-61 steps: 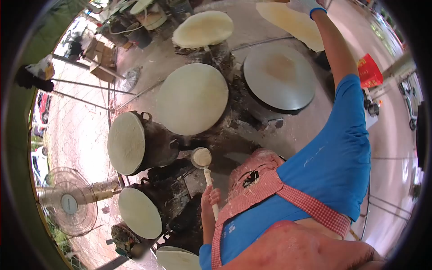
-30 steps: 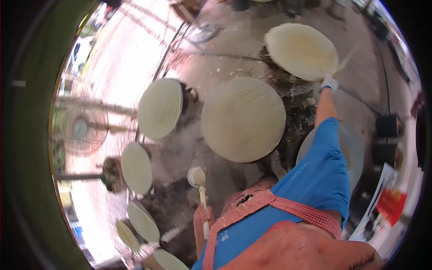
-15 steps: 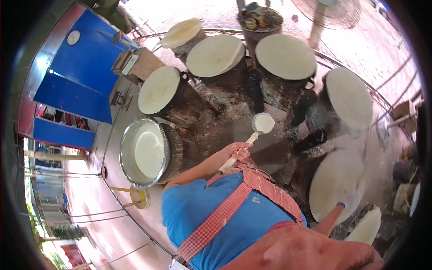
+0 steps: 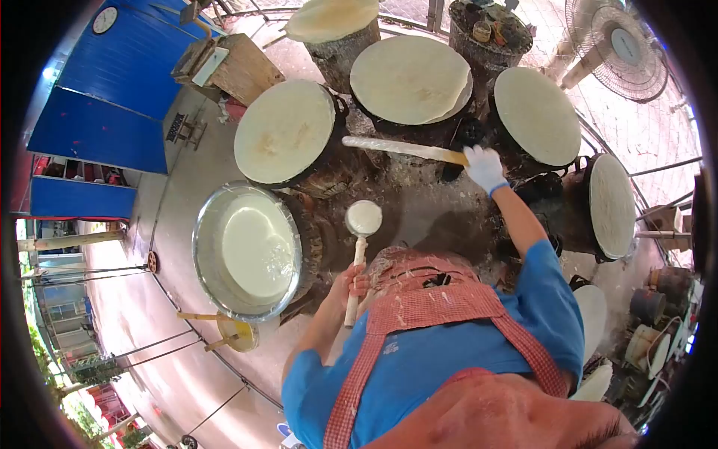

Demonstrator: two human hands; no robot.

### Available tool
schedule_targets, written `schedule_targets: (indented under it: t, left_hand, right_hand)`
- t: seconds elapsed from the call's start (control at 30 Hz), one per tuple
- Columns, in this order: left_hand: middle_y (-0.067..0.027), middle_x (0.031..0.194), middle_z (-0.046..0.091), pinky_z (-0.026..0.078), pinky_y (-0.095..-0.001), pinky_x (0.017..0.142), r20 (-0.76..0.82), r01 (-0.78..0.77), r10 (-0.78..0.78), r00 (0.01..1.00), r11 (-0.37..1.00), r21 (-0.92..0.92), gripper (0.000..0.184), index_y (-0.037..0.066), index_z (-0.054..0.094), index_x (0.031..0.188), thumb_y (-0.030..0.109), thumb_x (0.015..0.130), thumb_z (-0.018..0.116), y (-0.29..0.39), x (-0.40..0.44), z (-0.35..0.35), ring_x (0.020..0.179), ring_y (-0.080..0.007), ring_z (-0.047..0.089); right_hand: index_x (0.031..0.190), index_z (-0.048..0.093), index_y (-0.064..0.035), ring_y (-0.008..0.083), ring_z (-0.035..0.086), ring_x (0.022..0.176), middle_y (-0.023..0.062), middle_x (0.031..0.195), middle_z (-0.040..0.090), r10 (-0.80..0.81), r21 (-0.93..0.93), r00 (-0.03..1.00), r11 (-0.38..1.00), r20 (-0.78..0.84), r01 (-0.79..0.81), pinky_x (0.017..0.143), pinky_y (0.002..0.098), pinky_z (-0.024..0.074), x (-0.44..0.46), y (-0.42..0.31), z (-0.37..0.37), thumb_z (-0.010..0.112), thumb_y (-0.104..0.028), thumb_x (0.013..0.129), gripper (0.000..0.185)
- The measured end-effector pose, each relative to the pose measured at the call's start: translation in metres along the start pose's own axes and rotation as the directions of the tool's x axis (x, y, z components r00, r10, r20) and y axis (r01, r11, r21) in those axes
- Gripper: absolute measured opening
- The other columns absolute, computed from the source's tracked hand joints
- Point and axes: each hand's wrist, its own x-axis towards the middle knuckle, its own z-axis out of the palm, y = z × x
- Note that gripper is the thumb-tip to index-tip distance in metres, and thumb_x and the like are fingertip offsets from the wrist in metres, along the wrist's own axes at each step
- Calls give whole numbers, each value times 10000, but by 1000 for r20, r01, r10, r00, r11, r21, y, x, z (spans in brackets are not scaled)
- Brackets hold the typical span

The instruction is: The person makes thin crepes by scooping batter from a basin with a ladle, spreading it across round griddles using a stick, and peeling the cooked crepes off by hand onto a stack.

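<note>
My left hand (image 4: 353,284), bare, is wrapped round the wooden handle of a ladle (image 4: 364,218), whose cup holds white batter. The ladle is beside a large metal basin (image 4: 258,251) of white batter. My right hand (image 4: 485,168), in a white glove, grips the end of a long flat paddle (image 4: 404,148). The paddle points left, below a round pan (image 4: 410,78) covered by a pale sheet with a lifted edge. A pan (image 4: 286,131) with a browned pale sheet lies left of the paddle's tip. Another covered pan (image 4: 537,116) is beyond my right hand.
More covered pans stand at the upper left (image 4: 333,19) and the right (image 4: 612,206). A fan (image 4: 624,49) is at the upper right. A wooden box (image 4: 243,69) stands near blue panels (image 4: 112,90). A yellow bucket (image 4: 238,334) sits below the basin. Buckets (image 4: 647,307) are at the lower right.
The view has swung round to the basin side. My right hand has come from a far pan to the middle, with the paddle now plainly in view. The ladle stays in my left hand.
</note>
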Motion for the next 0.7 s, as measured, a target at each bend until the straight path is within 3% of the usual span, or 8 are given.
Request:
schedule_targets:
  t: [0.13, 0.17, 0.23, 0.3, 0.33, 0.47, 0.6, 0.7]
  left_hand:
    - [-7, 556, 328, 289, -183, 308, 229, 17, 46, 972, 964, -266, 178, 127, 527, 1034, 153, 907, 405, -12, 5, -23, 424, -78, 311]
    - [-7, 556, 328, 289, -183, 308, 230, 6, 60, 971, 961, -277, 178, 127, 527, 1034, 153, 907, 405, -15, 5, -23, 424, -78, 311]
    - [-19, 559, 332, 297, -185, 316, 226, -55, 149, 963, 925, -376, 215, 85, 531, 1068, 152, 903, 411, -26, 11, -21, 428, -85, 314]
    - [-27, 560, 334, 291, -191, 311, 155, -123, 212, 965, 886, -448, 223, 71, 529, 1072, 149, 899, 412, -40, 19, -12, 423, -88, 308]
    - [-24, 561, 331, 293, -190, 312, 176, -139, 256, 951, 858, -494, 225, 65, 529, 1074, 142, 896, 413, -46, 27, -5, 423, -84, 306]
    - [-7, 549, 311, 292, -181, 313, 216, -143, 365, 905, 742, -655, 241, 57, 525, 1092, 116, 886, 413, -65, 48, 23, 414, -68, 288]
    - [8, 534, 297, 277, -177, 308, 74, -289, 468, 881, 655, -698, 257, 46, 515, 1112, 100, 879, 421, -86, 67, 48, 399, -53, 270]
    - [13, 521, 295, 265, -175, 304, 194, -224, 503, 842, 654, -723, 276, 34, 503, 1133, 97, 877, 422, -78, 67, 59, 375, -50, 252]
  right_hand:
    - [1046, 515, -89, 225, 588, 655, 89, 895, 537, -210, -133, 977, 970, -28, 205, 600, 359, 467, 74, 10, 15, 590, -218, 686, 389]
    - [1049, 513, -80, 226, 591, 654, 97, 918, 536, -275, -206, 961, 941, 1, 270, 593, 360, 477, 92, 12, 17, 579, -211, 694, 385]
    - [1044, 515, -72, 239, 597, 651, 117, 947, 543, -355, -152, 935, 924, -9, 350, 576, 361, 489, 124, 22, 31, 554, -196, 711, 358]
    - [994, 524, -73, 249, 598, 649, 119, 928, 555, -503, -60, 860, 859, 82, 509, 573, 366, 484, 146, 32, 40, 534, -188, 724, 295]
    - [876, 543, -73, 255, 597, 644, 118, 849, 574, -566, -89, 812, 810, 142, 579, 565, 377, 478, 156, 35, 40, 531, -178, 722, 187]
    - [734, 548, -78, 257, 593, 625, 113, 703, 569, -698, -4, 711, 713, 83, 701, 537, 385, 465, 184, 43, 11, 562, -183, 675, 122]
    - [751, 550, -68, 280, 588, 613, 123, 710, 571, -655, 61, 755, 754, 9, 654, 549, 378, 472, 227, 58, -17, 570, -191, 656, 157]
    - [775, 550, -61, 298, 598, 700, 134, 754, 584, -541, 96, 840, 835, -29, 541, 621, 397, 478, 281, 69, -54, 564, -212, 690, 174]
